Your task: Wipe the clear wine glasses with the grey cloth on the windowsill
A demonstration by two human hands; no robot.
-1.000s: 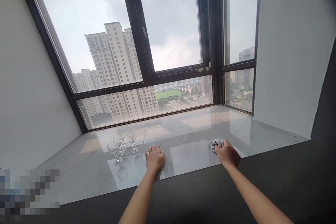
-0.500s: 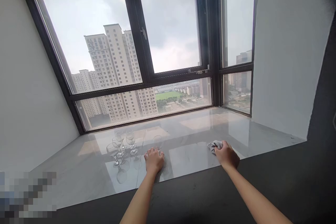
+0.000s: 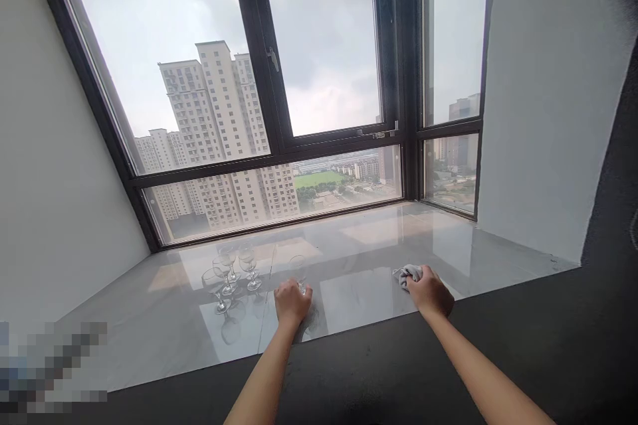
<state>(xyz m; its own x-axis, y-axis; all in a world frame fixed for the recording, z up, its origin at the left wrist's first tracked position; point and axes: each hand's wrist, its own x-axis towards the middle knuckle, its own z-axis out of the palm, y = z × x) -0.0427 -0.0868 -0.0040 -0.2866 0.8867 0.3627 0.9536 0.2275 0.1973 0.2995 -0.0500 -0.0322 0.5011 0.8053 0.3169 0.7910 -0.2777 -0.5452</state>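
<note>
My left hand (image 3: pixel 293 302) is closed round the lower part of a stemmed wine glass (image 3: pixel 298 267), whose clear bowl rises above my fingers. Its stem and foot are mostly hidden by the hand. Further right, my right hand (image 3: pixel 431 292) grips a crumpled grey cloth (image 3: pixel 409 276) at the sill's surface. To the left of my left hand stand several more wine glasses (image 3: pixel 248 265), upright and grouped together, with their reflections on the glossy sill (image 3: pixel 359 285).
Dark window frames (image 3: pixel 279 163) run along the back of the sill, with a handle (image 3: pixel 272 60) on one sash. A white wall (image 3: pixel 538 113) closes the right side and another wall (image 3: pixel 74 146) the left. The sill's front edge drops to a dark face (image 3: pixel 379 372).
Fingers of my left hand look drawn in a little closer round the glass. The right hand and cloth stay in place; the view shifts very slightly.
</note>
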